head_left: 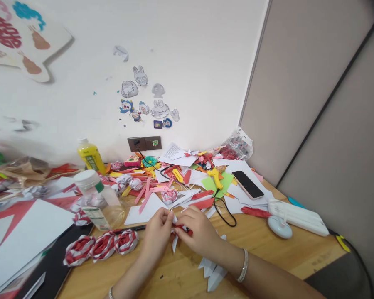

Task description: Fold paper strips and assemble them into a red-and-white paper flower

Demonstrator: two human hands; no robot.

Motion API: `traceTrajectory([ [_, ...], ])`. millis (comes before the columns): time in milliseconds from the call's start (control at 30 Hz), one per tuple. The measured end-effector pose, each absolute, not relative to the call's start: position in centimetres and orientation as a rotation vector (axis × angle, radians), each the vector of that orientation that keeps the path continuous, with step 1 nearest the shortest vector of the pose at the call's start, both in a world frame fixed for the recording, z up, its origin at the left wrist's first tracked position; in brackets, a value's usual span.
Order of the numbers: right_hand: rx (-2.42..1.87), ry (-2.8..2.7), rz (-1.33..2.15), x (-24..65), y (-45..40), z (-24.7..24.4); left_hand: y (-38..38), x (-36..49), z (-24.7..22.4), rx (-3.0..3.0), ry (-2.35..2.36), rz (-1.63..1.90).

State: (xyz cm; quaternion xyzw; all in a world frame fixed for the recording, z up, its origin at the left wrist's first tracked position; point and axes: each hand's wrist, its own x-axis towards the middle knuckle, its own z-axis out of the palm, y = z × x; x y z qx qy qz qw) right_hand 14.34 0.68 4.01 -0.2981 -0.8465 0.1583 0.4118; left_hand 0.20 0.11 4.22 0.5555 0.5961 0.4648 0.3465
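Paper (188, 230), red and white, is between the two hands, just above the table (162, 272) at its near middle. Left hand (158, 232): narrow, thumb and finger pinched on the paper's white part. Right hand (198, 232): fingers closed around the red part, much of which they hide; exact grip there cannot be told. One white tail (174, 244) hangs loose below.

Risks, judged from this layout:

1. Slackening. If either pinch eases, folds would probably spring open; the loose tail suggests nothing secures that end.
2. Tearing. Thin stock; uneven pull between the hands could rip or crease it.
3. Sweeping. White strips (216, 274) lie at and below the right forearm, near side; a sideways drag could scatter or crush them.
4. Crushing. Three roses (102, 246) sit left of the left forearm; a leftward swing could flatten the nearest.
5. Snagging. Cord (235, 220) of the glue gun (216, 179) loops far right of the hands; a hooked wrist could pull the gun. Whether hot: cannot tell.
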Motion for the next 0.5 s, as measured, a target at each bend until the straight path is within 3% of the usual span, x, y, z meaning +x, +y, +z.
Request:
traceTrajectory([
  [200,-0.899,-1.76,0.642,16.1,1.8,5.1,1.3,-0.5,3.9,1.242,1.263,1.354],
  [367,-0.868,-1.698,1.097,16.1,3.1,3.8,2.1,-0.9,3.4,1.072,1.138,1.342],
  [500,-0.879,-1.583,1.181,15.3,3.8,2.6,1.9,-0.6,2.9,1.017,1.15,1.374],
])
